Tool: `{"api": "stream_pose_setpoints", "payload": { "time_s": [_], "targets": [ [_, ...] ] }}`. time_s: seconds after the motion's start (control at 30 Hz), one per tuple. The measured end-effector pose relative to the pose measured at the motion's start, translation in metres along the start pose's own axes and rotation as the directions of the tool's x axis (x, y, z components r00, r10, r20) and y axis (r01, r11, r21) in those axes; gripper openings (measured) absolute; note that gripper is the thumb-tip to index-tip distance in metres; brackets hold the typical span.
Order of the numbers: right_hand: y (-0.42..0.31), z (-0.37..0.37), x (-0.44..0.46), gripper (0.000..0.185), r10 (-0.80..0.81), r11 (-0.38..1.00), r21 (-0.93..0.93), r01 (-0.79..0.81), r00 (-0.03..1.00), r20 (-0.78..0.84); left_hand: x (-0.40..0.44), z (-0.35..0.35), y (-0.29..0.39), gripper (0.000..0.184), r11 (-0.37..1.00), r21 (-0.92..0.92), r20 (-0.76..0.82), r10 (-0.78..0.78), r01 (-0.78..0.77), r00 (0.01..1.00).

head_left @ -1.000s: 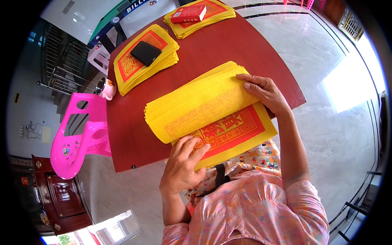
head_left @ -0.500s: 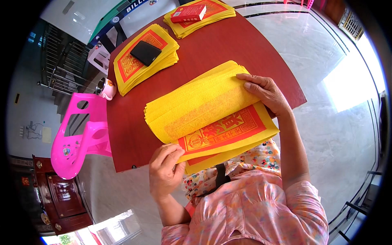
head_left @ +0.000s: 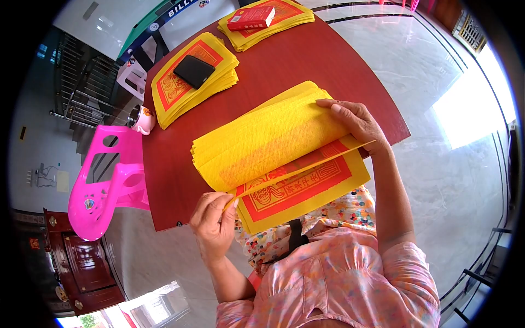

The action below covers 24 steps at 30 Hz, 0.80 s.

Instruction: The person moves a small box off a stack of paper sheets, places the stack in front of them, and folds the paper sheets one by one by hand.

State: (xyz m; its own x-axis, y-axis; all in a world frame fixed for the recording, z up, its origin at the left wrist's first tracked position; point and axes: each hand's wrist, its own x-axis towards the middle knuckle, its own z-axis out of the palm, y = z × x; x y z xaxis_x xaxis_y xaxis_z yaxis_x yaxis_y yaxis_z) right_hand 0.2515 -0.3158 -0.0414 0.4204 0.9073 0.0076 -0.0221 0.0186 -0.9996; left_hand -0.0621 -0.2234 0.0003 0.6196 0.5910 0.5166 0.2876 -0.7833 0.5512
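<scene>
Before me at the table's near edge lies a stack of yellow paper sheets [head_left: 273, 143], its upper sheets folded over with their plain backs up. Below the fold, a sheet with a red printed panel [head_left: 298, 188] faces up, overhanging the edge. My left hand [head_left: 212, 223] pinches the lower left corner of one yellow sheet, lifted at a slant above the printed one. My right hand [head_left: 358, 124] is closed on the right end of the folded sheets, thumb and fingers at their edge. The underside of the stack is hidden.
On the red-brown table [head_left: 284, 60] lie two more yellow paper stacks, one under a black phone [head_left: 194, 71], the other under a red box [head_left: 251, 18]. A pink mug [head_left: 143, 119] stands at the left edge, beside a bright pink chair [head_left: 109, 183].
My left hand has moved slightly left and lifted one sheet up toward the fold, so that the printed sheet beneath it shows. My right hand has stayed nearly in place.
</scene>
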Motion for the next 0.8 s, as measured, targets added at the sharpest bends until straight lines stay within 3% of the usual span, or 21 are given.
{"api": "stream_pose_setpoints", "payload": {
  "time_s": [0.13,0.2,0.3,0.53,0.6,0.73,0.8],
  "targets": [
    [0.0048,-0.0066,0.0038,0.062,-0.012,1.000,0.006,0.011,1.000,0.026,0.0016,0.0018,-0.0005,0.008,1.000,0.001,-0.039,-0.014,0.014,0.999],
    [0.0053,-0.0048,0.0023,0.072,0.050,0.998,0.038,-0.048,0.998,-0.039,0.0013,0.0022,0.0008,0.009,0.999,-0.005,-0.044,-0.047,0.047,0.998],
    [0.0058,-0.0009,0.0005,0.075,0.064,0.997,0.049,-0.059,0.992,-0.106,0.0014,0.0036,0.0015,0.010,0.996,-0.012,-0.062,-0.091,0.091,0.994],
    [0.0067,0.0000,0.0011,0.082,0.066,0.994,0.091,-0.057,0.994,-0.091,0.0024,0.0043,0.0051,0.013,0.975,-0.031,-0.068,-0.224,0.222,0.972],
    [0.0070,0.0003,0.0007,0.086,0.046,0.999,0.029,-0.044,0.994,-0.096,0.0022,0.0051,0.0049,0.013,0.969,-0.050,-0.071,-0.246,0.243,0.967],
    [0.0035,-0.0007,0.0001,0.083,0.014,0.996,0.083,-0.011,0.999,-0.029,-0.0013,0.0065,-0.0004,0.013,0.946,-0.143,-0.074,-0.304,0.291,0.950],
    [0.0047,-0.0025,0.0006,0.069,-0.054,0.997,0.054,0.052,0.997,0.046,-0.0025,0.0075,-0.0029,0.013,0.943,-0.159,-0.084,-0.309,0.293,0.947]
  ]
}}
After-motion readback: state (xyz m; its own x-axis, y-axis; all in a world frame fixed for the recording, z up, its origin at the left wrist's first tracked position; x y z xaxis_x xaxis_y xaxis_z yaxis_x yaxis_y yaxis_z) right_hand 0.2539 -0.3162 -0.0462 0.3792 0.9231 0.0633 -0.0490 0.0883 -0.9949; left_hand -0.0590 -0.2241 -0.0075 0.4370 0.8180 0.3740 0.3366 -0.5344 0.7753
